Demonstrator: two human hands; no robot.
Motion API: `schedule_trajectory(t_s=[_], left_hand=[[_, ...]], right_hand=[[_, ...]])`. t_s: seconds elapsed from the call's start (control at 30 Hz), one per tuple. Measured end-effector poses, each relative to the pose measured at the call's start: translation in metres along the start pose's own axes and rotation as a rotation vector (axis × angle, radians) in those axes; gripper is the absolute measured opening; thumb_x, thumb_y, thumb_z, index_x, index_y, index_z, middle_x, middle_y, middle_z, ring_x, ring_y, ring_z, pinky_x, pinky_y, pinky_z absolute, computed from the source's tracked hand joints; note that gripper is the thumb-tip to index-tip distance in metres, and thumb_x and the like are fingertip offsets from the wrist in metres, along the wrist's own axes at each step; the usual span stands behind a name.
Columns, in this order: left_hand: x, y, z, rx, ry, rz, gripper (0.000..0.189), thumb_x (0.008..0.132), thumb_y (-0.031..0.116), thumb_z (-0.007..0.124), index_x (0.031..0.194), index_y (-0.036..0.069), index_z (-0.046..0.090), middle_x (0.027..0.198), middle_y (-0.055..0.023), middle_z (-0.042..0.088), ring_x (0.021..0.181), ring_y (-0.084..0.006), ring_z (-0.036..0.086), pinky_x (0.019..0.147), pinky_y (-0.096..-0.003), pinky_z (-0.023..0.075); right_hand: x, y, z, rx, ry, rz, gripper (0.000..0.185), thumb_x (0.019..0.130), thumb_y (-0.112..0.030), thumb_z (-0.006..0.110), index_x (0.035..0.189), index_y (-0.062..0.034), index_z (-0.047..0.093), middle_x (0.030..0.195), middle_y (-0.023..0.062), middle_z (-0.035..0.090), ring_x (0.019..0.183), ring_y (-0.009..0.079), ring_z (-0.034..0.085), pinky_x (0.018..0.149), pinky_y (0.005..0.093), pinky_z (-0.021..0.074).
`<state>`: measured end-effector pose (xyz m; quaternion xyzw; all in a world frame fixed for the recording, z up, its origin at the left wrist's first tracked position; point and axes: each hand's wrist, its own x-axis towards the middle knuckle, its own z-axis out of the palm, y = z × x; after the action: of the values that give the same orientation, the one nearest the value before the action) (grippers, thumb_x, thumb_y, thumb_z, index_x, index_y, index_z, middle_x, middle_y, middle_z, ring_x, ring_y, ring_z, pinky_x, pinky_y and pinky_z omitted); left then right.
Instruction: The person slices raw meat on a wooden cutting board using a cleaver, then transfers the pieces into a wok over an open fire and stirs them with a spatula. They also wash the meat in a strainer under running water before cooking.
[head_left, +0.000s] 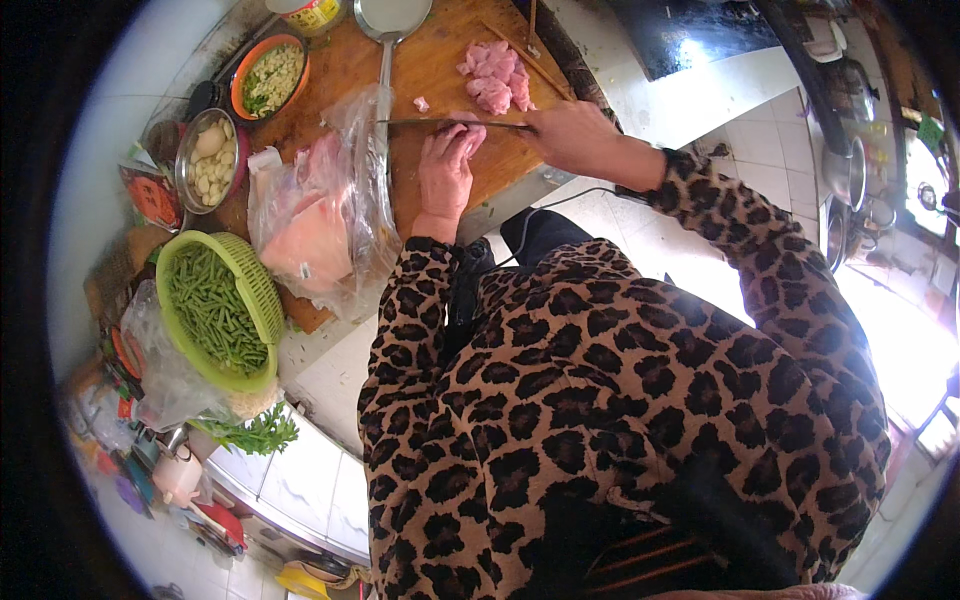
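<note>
In the head view my right hand (576, 142) grips a knife (420, 121) whose blade points left across the wooden cutting board (495, 169). My left hand (446, 169) has its fingers curled on a small piece of raw meat (474, 135), right by the blade. Just beyond the knife lies a pile of cut pink meat (496, 75). A tiny scrap of meat (421, 104) sits apart from it, to the left. Left of my left hand, a large raw piece of meat with skin (307, 240) rests in a clear plastic bag (367, 202).
A metal ladle (388, 45) lies at the board's far side. Along the left stand an orange-rimmed bowl of chopped garlic and greens (274, 79), a metal bowl of peeled garlic (211, 169) and a green basket (259, 277) of cut green beans (210, 300). A wooden chopstick (525, 58) lies beside the cut meat.
</note>
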<state>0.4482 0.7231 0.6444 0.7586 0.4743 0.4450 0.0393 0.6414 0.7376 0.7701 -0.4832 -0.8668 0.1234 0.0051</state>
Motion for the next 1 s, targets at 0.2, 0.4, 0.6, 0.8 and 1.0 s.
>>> schedule_trajectory(t_s=[0.2, 0.4, 0.6, 0.8, 1.0], left_hand=[[-0.002, 0.006, -0.004, -0.045, 0.034, -0.004, 0.035, 0.071, -0.003, 0.060, 0.103, 0.012, 0.062, 0.102, -0.0087, 0.058, 0.087, -0.0274, 0.056, 0.077, -0.0378, 0.0463], [-0.002, -0.003, -0.002, 0.054, 0.078, 0.024, 0.032, 0.072, -0.002, 0.059, 0.103, 0.008, 0.062, 0.108, -0.0098, 0.056, 0.095, -0.0308, 0.052, 0.083, -0.0389, 0.0433], [-0.005, -0.013, 0.000, 0.061, 0.001, -0.006, 0.032, 0.072, -0.003, 0.057, 0.101, 0.007, 0.062, 0.107, -0.0099, 0.058, 0.096, -0.0318, 0.051, 0.084, -0.0401, 0.0423], [-0.004, -0.020, 0.001, 0.007, 0.004, -0.062, 0.032, 0.071, -0.004, 0.057, 0.100, 0.008, 0.062, 0.104, -0.0095, 0.059, 0.091, -0.0305, 0.053, 0.082, -0.0398, 0.0432], [0.000, -0.017, -0.006, 0.002, 0.087, -0.021, 0.027, 0.072, -0.001, 0.060, 0.097, 0.010, 0.063, 0.099, -0.0078, 0.060, 0.088, -0.0281, 0.055, 0.078, -0.0392, 0.0445]], right_hand=[[0.023, -0.011, 0.013, 0.038, -0.026, 0.084, 0.027, 0.078, -0.022, 0.053, 0.100, -0.0099, 0.061, 0.080, 0.0181, 0.064, 0.076, 0.0352, 0.062, 0.066, 0.0471, 0.0479], [-0.001, 0.010, -0.003, 0.101, 0.095, 0.053, 0.025, 0.083, -0.030, 0.055, 0.085, -0.0059, 0.061, 0.066, 0.0182, 0.060, 0.065, 0.0377, 0.059, 0.061, 0.0465, 0.0470], [-0.016, 0.010, -0.018, 0.013, -0.041, 0.054, 0.026, 0.083, -0.030, 0.054, 0.085, -0.0051, 0.063, 0.067, 0.0179, 0.060, 0.064, 0.0382, 0.059, 0.061, 0.0463, 0.0475], [0.017, 0.002, 0.006, -0.012, -0.045, 0.016, 0.025, 0.082, -0.028, 0.054, 0.088, -0.0054, 0.062, 0.070, 0.0187, 0.062, 0.066, 0.0382, 0.060, 0.063, 0.0472, 0.0474], [0.049, -0.010, 0.035, 0.032, -0.019, 0.070, 0.027, 0.083, -0.030, 0.053, 0.089, -0.0046, 0.062, 0.069, 0.0196, 0.061, 0.064, 0.0391, 0.060, 0.060, 0.0478, 0.0469]])
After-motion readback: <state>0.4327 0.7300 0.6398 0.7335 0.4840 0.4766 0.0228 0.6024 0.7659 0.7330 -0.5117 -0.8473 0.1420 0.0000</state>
